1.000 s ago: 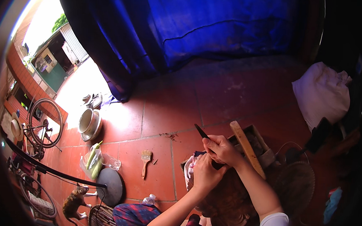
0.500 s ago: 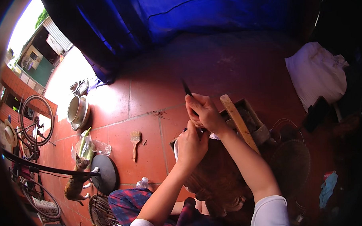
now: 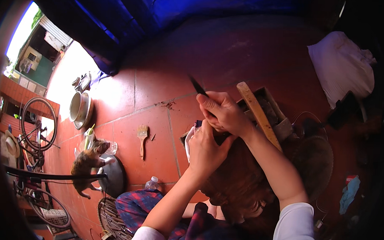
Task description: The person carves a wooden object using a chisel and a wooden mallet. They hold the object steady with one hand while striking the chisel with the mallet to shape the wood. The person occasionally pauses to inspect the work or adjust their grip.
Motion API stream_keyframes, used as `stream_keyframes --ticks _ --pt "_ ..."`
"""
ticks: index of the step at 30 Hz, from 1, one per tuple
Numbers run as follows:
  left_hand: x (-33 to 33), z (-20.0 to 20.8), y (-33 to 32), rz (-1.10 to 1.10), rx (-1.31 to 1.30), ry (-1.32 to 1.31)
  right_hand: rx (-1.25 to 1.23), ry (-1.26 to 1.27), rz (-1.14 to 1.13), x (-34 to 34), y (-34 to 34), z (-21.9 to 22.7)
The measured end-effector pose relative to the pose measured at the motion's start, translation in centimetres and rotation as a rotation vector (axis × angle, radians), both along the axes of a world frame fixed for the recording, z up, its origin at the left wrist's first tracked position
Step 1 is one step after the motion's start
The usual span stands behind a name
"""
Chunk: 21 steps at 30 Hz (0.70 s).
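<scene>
Fingers wrapped, my right hand [image 3: 222, 111] grips a dark, narrow tool [image 3: 197, 85] whose tapered end sticks out up and to the left; its exact kind does not show. Just below, my left hand [image 3: 208, 146] is closed and touches the right one. What lies inside its fingers is hidden. Under both hands and forearms is a dark brown wooden piece [image 3: 240, 176] with carved, curling relief near its lower edge. A whitish cloth [image 3: 188, 150] shows beside my left hand. A wooden bar [image 3: 260, 116] lies across an open box [image 3: 281, 116] right of my right hand.
On the red tiled floor lie a flat paintbrush [image 3: 142, 140] and scattered crumbs [image 3: 166, 105]. A cat [image 3: 88, 165] stands by a dark round stool [image 3: 114, 176] at left. Nearby are a bottle [image 3: 152, 183], basins [image 3: 80, 109], a white sack [image 3: 342, 68] and bicycles [image 3: 39, 123].
The cat has turned and risen, its head now higher and further right beside the stool. Both hands stay together on the tool's side, shifted slightly. The whole view has tilted a little.
</scene>
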<state>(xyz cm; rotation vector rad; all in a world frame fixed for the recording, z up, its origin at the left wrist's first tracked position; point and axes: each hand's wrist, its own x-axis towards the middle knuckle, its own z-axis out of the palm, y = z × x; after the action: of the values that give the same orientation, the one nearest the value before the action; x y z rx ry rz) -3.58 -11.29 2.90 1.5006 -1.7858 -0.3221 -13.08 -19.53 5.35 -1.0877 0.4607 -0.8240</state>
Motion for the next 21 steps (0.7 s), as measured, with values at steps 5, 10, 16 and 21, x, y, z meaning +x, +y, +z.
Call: stream_keyframes --ticks 5,10,16,21 --pt "1.3 -0.4 -0.2 0.011 0.145 0.177 -0.102 -0.097 -0.082 1.9 0.0 0.7" --pt "0.9 0.0 0.5 -0.052 0.122 0.12 -0.009 0.005 -0.176 0.5 0.9 -0.2" --pt "1.6 0.5 0.4 -0.089 0.143 0.158 -0.12 0.014 -0.142 2.0 1.0 0.6" --pt "1.1 0.3 -1.2 -0.077 0.209 0.063 -0.048 -0.024 -0.184 1.1 -0.6 -0.2"
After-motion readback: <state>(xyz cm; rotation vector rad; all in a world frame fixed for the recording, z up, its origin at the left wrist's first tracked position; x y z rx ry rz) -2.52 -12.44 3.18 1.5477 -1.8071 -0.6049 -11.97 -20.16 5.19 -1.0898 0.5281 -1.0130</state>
